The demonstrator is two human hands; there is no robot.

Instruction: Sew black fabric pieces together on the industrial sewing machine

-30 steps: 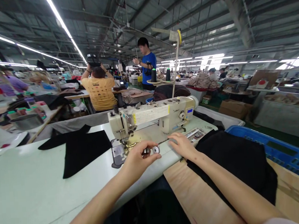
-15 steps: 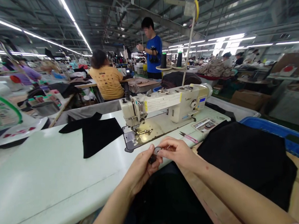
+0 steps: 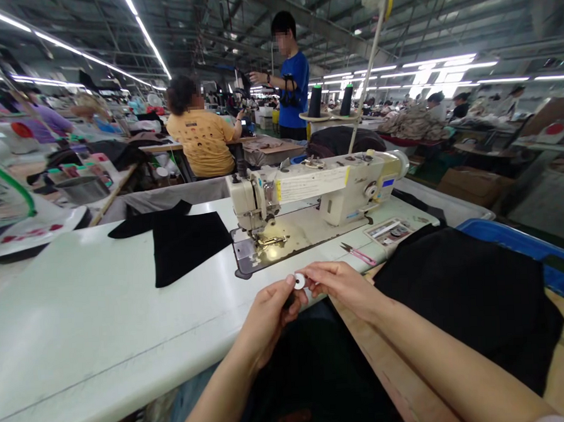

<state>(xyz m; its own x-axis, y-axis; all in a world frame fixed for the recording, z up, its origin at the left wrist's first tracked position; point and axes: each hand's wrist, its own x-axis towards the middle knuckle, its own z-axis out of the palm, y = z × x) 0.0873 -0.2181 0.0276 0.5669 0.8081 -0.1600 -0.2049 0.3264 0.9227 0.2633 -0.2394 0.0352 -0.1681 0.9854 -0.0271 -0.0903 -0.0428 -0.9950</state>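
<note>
In front of the sewing machine [image 3: 338, 198], a small round bobbin [image 3: 299, 281] faces me, pale with a dark centre hole. My left hand [image 3: 275, 306] is closed, its thumb against the bobbin's left edge. Something dark, too hidden to name, sits in the same fingers below it. The fingertips of my right hand [image 3: 335, 284] are pinched at the bobbin's right edge. Beyond the right hand lie pink-handled thread snips [image 3: 358, 253] on the white table [image 3: 184, 323], beside a small parts tray [image 3: 391, 232].
Black cut fabric pieces [image 3: 189, 244] lie left of the machine. More black fabric [image 3: 466, 289] covers the right side, near a blue basket [image 3: 501, 236]. Two dark thread cones [image 3: 316, 101] stand behind the machine. Two people are beyond the table, one standing in blue [image 3: 295, 87].
The bobbin has turned so its flat face shows more fully. My right fingers have shifted slightly right, uncovering it. The view has tilted a little.
</note>
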